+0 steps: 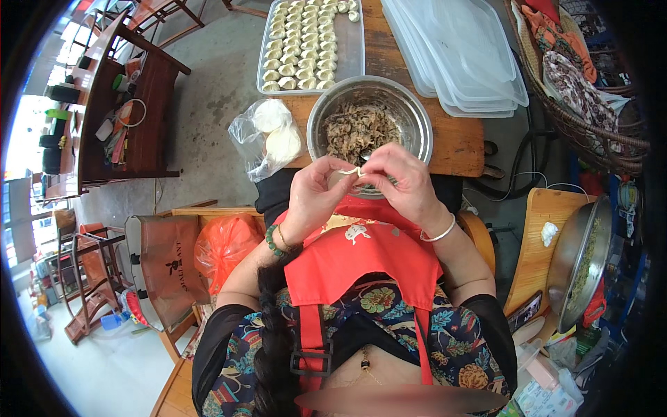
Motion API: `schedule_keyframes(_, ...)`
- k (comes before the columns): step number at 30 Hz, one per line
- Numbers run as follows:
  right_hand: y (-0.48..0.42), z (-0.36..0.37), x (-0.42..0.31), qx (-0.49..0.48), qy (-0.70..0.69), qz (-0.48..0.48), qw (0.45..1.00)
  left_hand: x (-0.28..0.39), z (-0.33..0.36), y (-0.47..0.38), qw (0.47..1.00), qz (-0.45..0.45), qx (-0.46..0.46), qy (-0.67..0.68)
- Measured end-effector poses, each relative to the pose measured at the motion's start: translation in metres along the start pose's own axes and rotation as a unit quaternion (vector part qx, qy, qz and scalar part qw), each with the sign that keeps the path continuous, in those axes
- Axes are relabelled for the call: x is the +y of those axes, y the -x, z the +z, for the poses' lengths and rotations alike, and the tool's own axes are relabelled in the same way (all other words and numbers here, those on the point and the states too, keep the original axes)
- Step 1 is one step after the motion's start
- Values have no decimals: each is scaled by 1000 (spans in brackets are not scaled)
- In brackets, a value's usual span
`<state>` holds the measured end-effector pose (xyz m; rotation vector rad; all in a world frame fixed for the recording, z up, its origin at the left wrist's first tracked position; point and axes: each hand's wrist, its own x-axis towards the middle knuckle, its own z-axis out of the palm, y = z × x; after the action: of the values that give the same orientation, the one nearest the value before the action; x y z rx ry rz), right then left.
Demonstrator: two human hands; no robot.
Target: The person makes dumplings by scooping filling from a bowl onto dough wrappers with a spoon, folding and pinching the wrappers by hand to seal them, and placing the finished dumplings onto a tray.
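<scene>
Between the fingertips of my left hand and my right hand is a small pale dumpling, pinched from both sides. Both hands are over the near rim of a steel mixing bowl. Inside it lies a brown minced filling, with part of a metal spoon showing near my right fingers. To the left of the bowl, a clear plastic bag holds round white dough wrappers. Beyond the bowl, folded dumplings fill rows on a translucent plastic tray.
Stacked translucent plastic lids or trays overhang the right side of the wooden table. A wicker basket with cloths stands at far right. Nearer, a large steel basin rests on a wooden stool or chair. A red plastic bag sits to my left.
</scene>
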<state>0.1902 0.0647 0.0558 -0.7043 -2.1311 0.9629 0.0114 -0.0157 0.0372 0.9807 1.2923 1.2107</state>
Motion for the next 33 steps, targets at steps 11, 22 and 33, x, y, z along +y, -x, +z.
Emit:
schedule_keyframes(11, -3, -4, 7, -30, -1, -24, 999, 0, 1, -2, 997, 67, -8, -39)
schedule_keyframes(22, -6, 2, -4, 8, 14, -19, 1000, -8, 0, -2, 999, 30, 7, -31)
schedule_keyframes(33, -5, 0, 0, 5, 38, -40, 998, 4, 4, -1, 999, 32, 9, 18)
